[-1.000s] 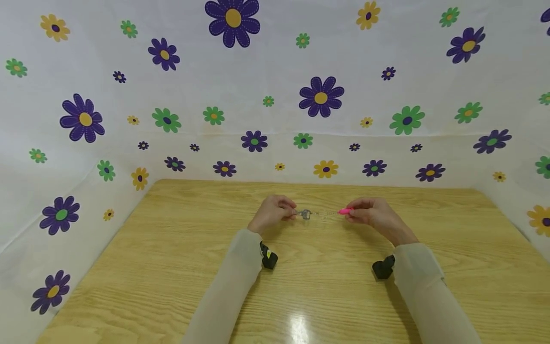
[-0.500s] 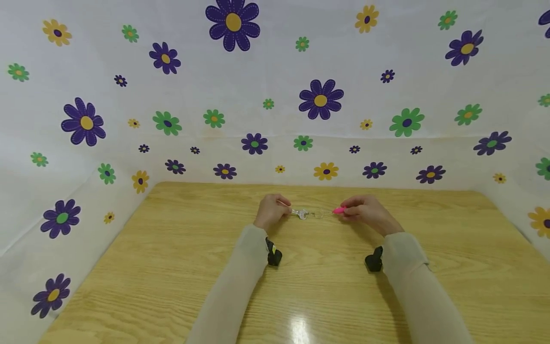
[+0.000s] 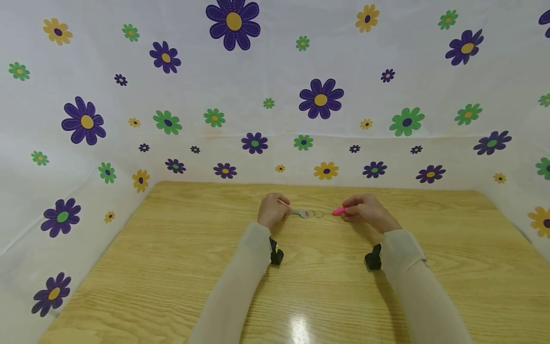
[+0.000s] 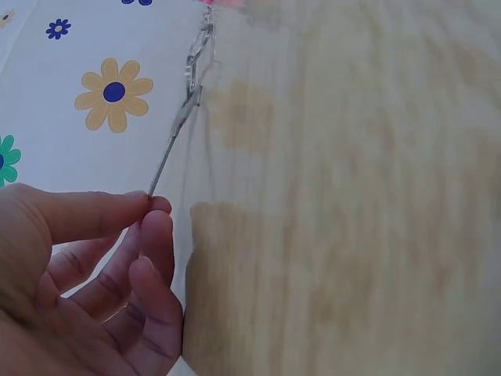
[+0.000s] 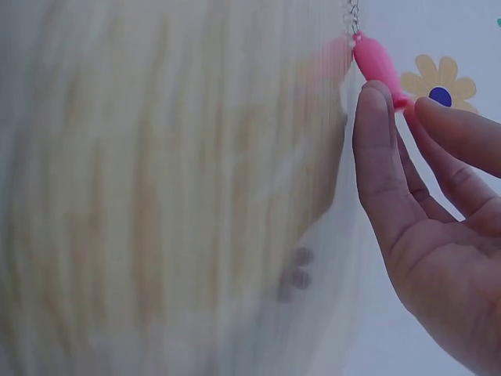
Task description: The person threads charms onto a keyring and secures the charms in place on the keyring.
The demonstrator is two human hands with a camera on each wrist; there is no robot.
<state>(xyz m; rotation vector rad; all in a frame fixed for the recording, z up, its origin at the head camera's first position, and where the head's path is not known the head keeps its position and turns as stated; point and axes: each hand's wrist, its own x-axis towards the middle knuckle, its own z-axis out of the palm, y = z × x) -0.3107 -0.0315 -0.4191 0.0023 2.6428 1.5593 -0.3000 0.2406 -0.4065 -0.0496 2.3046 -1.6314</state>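
Observation:
Between thumb and fingertips my left hand (image 3: 273, 210) pinches the blade end of a silver key (image 3: 302, 213). A metal split ring (image 3: 319, 214) and a short chain (image 5: 354, 14) link the key to a small pink charm (image 3: 338, 210). My right hand (image 3: 368, 212) pinches the charm's far end with thumb and fingers. In the left wrist view the key (image 4: 171, 153) points up and away from the fingertips, its ring and chain beyond it. The charm (image 5: 376, 61) looks smooth and rounded in the right wrist view. Key, ring and charm lie in a line close over the table.
A wood-grain table (image 3: 326, 286) spreads under both arms. White cloth with printed flowers (image 3: 258, 71) rises behind it and at both sides. Black wrist cameras (image 3: 373, 258) sit at both cuffs, low over the tabletop.
Both hands have come a little closer together, the right one moving left with the charm. The ring and chain have drawn nearer the table and the key's bow has turned slightly.

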